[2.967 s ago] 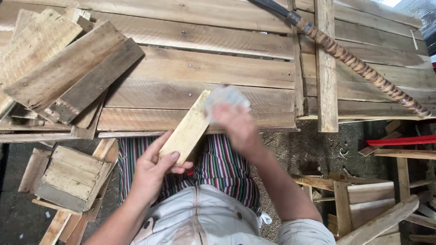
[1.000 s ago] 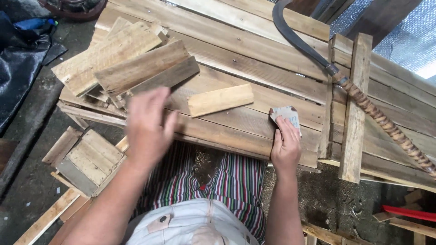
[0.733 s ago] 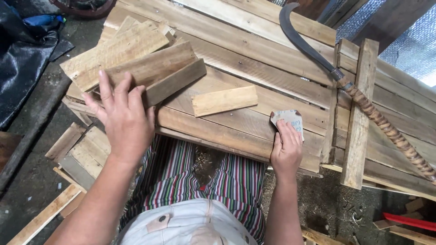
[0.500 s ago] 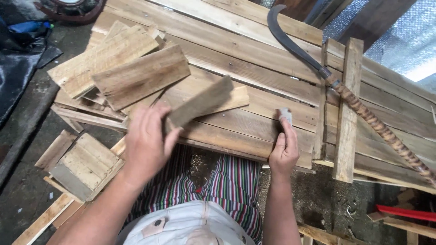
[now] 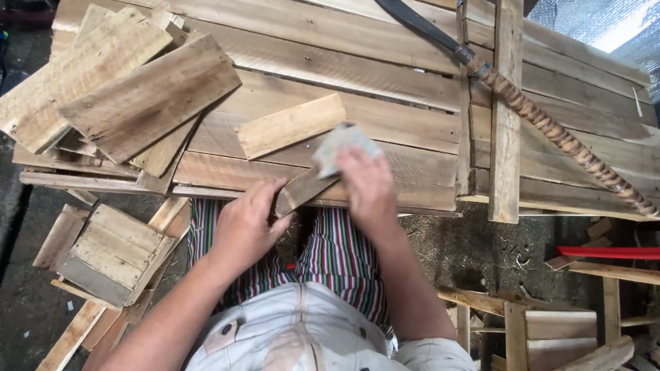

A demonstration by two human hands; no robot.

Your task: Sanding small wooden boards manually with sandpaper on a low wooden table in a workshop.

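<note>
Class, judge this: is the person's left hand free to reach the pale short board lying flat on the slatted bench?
Probably not at once: the left hand grips a dark wood strip. The pale short board lies close, uncovered, so dropping the strip would leave the way open.

No packages, labels, signs or screens show anywhere in this view.
</note>
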